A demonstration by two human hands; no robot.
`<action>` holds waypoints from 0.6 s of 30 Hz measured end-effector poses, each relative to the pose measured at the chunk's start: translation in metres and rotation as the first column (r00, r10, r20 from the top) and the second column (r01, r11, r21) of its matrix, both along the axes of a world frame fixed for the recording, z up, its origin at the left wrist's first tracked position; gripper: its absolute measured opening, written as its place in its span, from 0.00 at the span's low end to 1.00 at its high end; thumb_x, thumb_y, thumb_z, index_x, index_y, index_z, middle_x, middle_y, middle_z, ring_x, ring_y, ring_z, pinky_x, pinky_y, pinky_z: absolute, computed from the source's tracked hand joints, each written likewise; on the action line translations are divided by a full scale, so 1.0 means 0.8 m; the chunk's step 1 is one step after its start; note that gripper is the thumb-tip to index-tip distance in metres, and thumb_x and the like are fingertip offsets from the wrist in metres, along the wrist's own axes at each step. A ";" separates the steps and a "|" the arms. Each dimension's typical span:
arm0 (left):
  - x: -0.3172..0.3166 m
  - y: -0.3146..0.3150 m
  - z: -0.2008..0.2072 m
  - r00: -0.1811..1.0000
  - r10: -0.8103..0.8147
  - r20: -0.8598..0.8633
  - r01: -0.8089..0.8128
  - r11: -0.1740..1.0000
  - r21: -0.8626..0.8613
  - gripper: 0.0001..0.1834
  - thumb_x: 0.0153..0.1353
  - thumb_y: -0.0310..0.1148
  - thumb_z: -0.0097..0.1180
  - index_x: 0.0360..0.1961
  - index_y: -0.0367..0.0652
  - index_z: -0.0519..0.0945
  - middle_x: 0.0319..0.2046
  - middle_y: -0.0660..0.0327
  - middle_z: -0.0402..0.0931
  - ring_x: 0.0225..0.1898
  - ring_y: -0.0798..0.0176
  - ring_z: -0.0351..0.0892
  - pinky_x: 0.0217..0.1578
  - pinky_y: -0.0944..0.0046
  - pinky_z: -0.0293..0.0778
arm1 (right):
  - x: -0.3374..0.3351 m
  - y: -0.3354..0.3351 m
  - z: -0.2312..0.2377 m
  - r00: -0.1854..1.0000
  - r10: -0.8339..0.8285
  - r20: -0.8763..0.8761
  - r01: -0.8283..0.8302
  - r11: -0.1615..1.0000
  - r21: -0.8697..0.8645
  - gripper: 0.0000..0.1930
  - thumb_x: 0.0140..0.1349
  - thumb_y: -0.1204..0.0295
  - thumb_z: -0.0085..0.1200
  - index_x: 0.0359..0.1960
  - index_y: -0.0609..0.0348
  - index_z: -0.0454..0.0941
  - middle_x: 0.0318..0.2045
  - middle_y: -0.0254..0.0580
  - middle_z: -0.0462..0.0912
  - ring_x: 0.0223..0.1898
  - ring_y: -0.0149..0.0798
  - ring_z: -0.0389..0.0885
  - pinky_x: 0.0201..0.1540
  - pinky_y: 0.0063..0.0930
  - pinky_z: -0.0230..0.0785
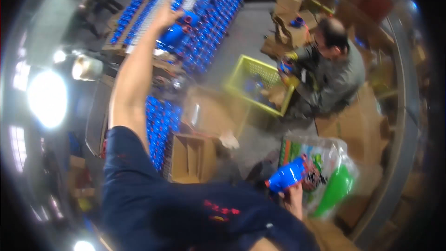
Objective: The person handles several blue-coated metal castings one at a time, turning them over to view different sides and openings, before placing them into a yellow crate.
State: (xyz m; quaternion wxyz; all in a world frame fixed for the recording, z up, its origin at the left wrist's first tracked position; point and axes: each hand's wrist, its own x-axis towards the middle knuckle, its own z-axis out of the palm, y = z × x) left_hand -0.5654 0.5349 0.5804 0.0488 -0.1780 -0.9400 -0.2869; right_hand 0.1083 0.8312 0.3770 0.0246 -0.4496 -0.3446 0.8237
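My left arm stretches far out to the upper left, and my left hand point(166, 15) is over the stacked rows of blue parts point(211, 25). Its fingers look spread, though blurred. Just beside it lies a larger shiny blue vessel point(172, 36) with a red-edged end; the thumb is close to it, and I see no grip around it. At the lower right, my right hand point(294, 196) is closed on a glossy blue bottle-shaped vessel point(287, 175), holding it from below. That vessel lies tilted, with an orange-red tip at its left end and red at its right.
A co-worker point(337, 74) in yellow gloves crouches beside a yellow crate point(239, 72), handling a blue part. An open cardboard box point(191, 158) stands near my body, next to more blue parts point(160, 125). A plastic bag point(320, 146) with green print lies at the right.
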 end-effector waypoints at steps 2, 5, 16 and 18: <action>0.001 0.024 0.002 0.944 -0.211 -0.254 0.178 0.973 -0.148 0.39 0.60 0.34 0.64 0.71 0.43 0.60 0.42 0.45 0.82 0.39 0.57 0.85 0.41 0.59 0.80 | -0.004 0.034 -0.025 0.999 0.044 0.003 -0.044 0.999 0.003 0.39 0.60 0.82 0.50 0.73 0.54 0.48 0.46 0.47 0.78 0.36 0.42 0.83 0.24 0.38 0.82; 0.081 0.022 -0.068 0.968 -0.151 0.198 0.111 0.974 0.198 0.28 0.68 0.37 0.55 0.69 0.50 0.67 0.50 0.44 0.80 0.51 0.60 0.81 0.49 0.62 0.77 | -0.044 0.060 -0.054 0.966 0.182 0.183 -0.172 0.983 -0.068 0.40 0.61 0.83 0.53 0.73 0.53 0.47 0.46 0.48 0.80 0.36 0.43 0.85 0.27 0.38 0.85; 0.393 0.175 -0.589 0.626 -0.287 0.726 0.228 0.957 0.182 0.15 0.63 0.20 0.48 0.47 0.39 0.83 0.41 0.51 0.84 0.39 0.54 0.87 0.40 0.58 0.82 | -0.141 0.099 -0.367 0.687 0.502 0.525 -0.665 0.726 0.176 0.37 0.51 0.80 0.66 0.64 0.47 0.66 0.36 0.45 0.84 0.32 0.42 0.85 0.24 0.34 0.83; 0.444 0.176 -0.710 0.576 -0.161 0.801 0.205 0.978 0.050 0.16 0.62 0.28 0.49 0.48 0.49 0.84 0.43 0.50 0.83 0.43 0.44 0.82 0.47 0.52 0.77 | -0.129 0.100 -0.476 0.623 0.514 0.589 -0.756 0.589 0.285 0.36 0.49 0.78 0.67 0.62 0.43 0.68 0.37 0.48 0.84 0.33 0.46 0.86 0.29 0.39 0.83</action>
